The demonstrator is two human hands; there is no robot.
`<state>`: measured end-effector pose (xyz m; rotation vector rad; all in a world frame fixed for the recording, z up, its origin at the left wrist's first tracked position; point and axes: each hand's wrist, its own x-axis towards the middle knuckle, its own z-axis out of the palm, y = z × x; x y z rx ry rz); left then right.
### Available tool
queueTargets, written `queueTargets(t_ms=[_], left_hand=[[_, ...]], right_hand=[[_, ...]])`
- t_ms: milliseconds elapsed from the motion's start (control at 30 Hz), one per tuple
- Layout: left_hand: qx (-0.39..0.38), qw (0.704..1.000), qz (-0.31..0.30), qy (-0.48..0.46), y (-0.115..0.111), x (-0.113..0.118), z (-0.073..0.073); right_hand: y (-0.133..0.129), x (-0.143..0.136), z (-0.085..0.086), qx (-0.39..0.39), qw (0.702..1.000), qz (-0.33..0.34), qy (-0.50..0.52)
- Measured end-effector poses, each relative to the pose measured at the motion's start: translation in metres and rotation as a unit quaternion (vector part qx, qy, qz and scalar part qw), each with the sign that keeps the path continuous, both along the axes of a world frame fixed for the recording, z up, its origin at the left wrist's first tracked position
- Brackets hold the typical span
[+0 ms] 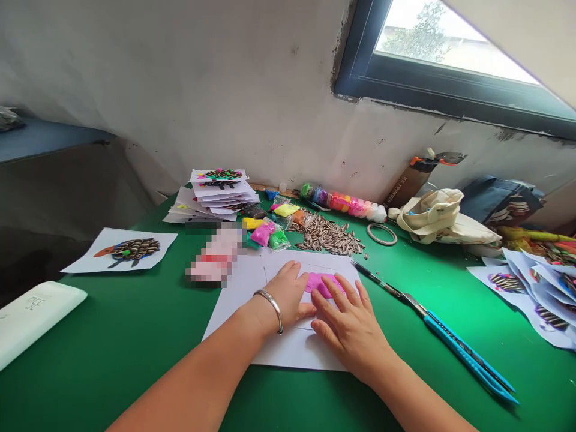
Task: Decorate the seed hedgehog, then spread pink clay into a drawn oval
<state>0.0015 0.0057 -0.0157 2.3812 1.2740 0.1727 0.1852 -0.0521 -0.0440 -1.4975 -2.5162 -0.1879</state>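
Observation:
A sheet of white paper (288, 351) lies on the green table, with a flattened patch of pink clay (321, 284) on it. Over the sheet, my left hand (288, 292), with a silver bangle at its wrist, rests by the clay's left edge, its thumb apart from the fingers. The spread fingers of my right hand (348, 315) lie on the clay's front and right part. Thin drawn lines show on the paper around the hands.
Behind the paper are clay packets (263, 234) and sunflower seeds (330, 234). A pen (378, 279) and blue cutter (470, 354) lie at right. A seed picture (119, 251) and white device (38, 318) are left; a cloth bag (438, 216) and bottle (407, 183) stand back right.

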Motion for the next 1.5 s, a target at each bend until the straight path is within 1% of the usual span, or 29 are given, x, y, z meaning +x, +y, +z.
queueTargets(t_ms=[133,333,500,667,867,1000,1167,1300,1400,1500], left_hand=[[0.002,1.000,-0.003,0.005,0.000,0.000,0.002],[0.007,1.000,-0.007,0.028,0.000,0.002,0.002],[-0.002,1.000,-0.007,0.030,-0.001,0.001,0.003],[-0.005,1.000,-0.004,0.022,-0.001,0.001,0.004],[-0.005,0.999,-0.004,0.036,-0.001,0.002,0.003],[-0.002,1.000,-0.005,0.030,0.000,0.002,0.001],[-0.002,1.000,-0.006,0.030,0.001,0.002,0.001],[-0.004,1.000,-0.004,0.016,0.001,0.000,0.001],[-0.014,1.000,-0.004,-0.001,0.002,-0.002,-0.001],[-0.010,1.000,-0.009,-0.012,0.004,-0.004,-0.004]], right_hand=[[0.002,0.002,-0.003,0.009,1.000,-0.018,0.014],[0.003,0.001,-0.004,-0.031,0.999,-0.009,-0.002],[0.005,0.002,-0.005,-0.027,0.999,-0.012,0.017],[0.006,0.000,-0.004,-0.037,0.999,-0.003,0.003],[0.005,0.004,-0.004,-0.031,0.999,-0.009,0.005],[0.005,0.005,-0.004,-0.017,0.999,-0.028,0.023],[0.004,0.000,-0.001,-0.039,0.999,-0.010,0.003],[0.004,0.001,0.001,-0.058,0.998,-0.017,0.002],[0.006,0.002,0.006,-0.079,0.997,-0.025,0.005],[0.010,-0.003,0.015,-0.097,0.995,-0.023,0.001]])
